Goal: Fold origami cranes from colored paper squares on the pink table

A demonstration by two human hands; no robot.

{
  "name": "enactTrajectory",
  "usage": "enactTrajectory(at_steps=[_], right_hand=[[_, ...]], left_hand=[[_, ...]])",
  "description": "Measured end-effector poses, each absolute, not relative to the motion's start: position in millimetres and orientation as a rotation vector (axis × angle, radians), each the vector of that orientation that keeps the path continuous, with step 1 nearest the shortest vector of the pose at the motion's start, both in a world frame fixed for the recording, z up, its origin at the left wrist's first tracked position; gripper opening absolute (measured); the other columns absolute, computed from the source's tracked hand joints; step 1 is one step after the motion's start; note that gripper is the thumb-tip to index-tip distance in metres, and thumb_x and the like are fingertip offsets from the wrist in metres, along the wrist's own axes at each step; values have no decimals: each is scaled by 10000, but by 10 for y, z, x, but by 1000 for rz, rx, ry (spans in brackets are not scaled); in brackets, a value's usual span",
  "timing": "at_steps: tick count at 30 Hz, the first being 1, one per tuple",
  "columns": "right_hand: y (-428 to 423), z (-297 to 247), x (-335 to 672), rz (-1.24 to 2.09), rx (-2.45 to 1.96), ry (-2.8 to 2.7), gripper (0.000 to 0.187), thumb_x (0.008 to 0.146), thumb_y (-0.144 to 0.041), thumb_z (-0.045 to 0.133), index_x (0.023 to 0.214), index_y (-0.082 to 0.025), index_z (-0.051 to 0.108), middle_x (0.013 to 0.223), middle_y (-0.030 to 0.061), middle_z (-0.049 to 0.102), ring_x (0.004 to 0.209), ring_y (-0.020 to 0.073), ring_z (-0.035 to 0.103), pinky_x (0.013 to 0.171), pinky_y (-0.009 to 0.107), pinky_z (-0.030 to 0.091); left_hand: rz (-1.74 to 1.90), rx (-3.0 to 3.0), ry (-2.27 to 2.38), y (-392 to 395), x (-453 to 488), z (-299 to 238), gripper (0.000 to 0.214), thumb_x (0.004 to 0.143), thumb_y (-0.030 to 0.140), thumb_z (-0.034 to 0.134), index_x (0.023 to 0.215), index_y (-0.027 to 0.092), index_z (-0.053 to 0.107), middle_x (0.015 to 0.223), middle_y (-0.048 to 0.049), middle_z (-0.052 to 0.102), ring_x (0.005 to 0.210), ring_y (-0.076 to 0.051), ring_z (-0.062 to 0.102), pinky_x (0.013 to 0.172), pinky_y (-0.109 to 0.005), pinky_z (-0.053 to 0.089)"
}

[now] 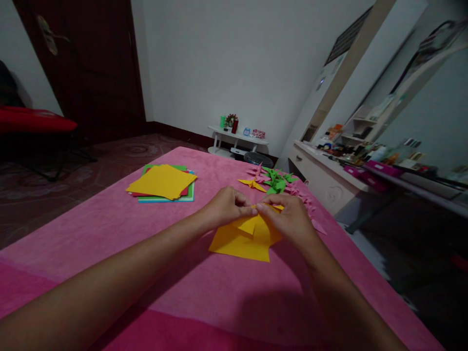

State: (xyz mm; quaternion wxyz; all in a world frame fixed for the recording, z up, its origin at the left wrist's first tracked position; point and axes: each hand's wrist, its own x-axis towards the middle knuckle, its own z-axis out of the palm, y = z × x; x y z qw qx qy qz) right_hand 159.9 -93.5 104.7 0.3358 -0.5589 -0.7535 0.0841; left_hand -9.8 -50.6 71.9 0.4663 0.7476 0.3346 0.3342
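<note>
A yellow sheet of origami paper [241,243], partly folded, lies on the pink cloth in front of me. My left hand [230,207] pinches its far edge between thumb and fingers. Close beside it, my right hand [285,212] grips the same edge, and the two thumbs nearly meet. A folded flap shows below the fingertips; part of the far side is hidden by the hands. Just beyond my hands sit a yellow paper crane [252,184], several green paper cranes [277,181] and a row of pink ones [306,201].
A stack of coloured paper [163,183], yellow on top, rests on the pink-covered surface [120,239] to the left. Along the right stands a dressing table [329,170] crowded with bottles. A small white shelf [237,135] stands by the wall, a dark door [84,68] at left.
</note>
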Motion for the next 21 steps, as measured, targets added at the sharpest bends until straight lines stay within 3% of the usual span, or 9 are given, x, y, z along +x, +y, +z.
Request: enactTrajectory(at_steps=[9, 14, 21], right_hand=[[-789, 904, 1791, 808, -1465, -1623, 181, 616, -310, 625, 522, -157, 606, 501, 2, 559, 471, 130, 478, 445, 240, 314], [-714, 781, 1920, 915, -1446, -1490, 190, 622, -323, 659, 542, -171, 577, 467, -14, 530, 411, 105, 433, 409, 230, 280], [-696, 742, 1998, 1052, -1472, -1510, 256, 632, -361, 665, 535, -170, 525, 430, -40, 474, 360, 79, 376, 386, 216, 216]], left_hand=[[698, 1703, 843, -469, -268, 669, 375, 650, 465, 654, 539, 112, 593, 502, 35, 425, 476, -68, 355, 471, -206, 249], [677, 1709, 897, -417, -327, 641, 465, 653, 503, 644, 447, 141, 438, 455, 57, 315, 434, -49, 267, 435, -209, 182], [706, 1687, 932, -431, -356, 694, 496, 635, 515, 661, 427, 146, 403, 438, 65, 295, 420, -40, 241, 421, -207, 170]])
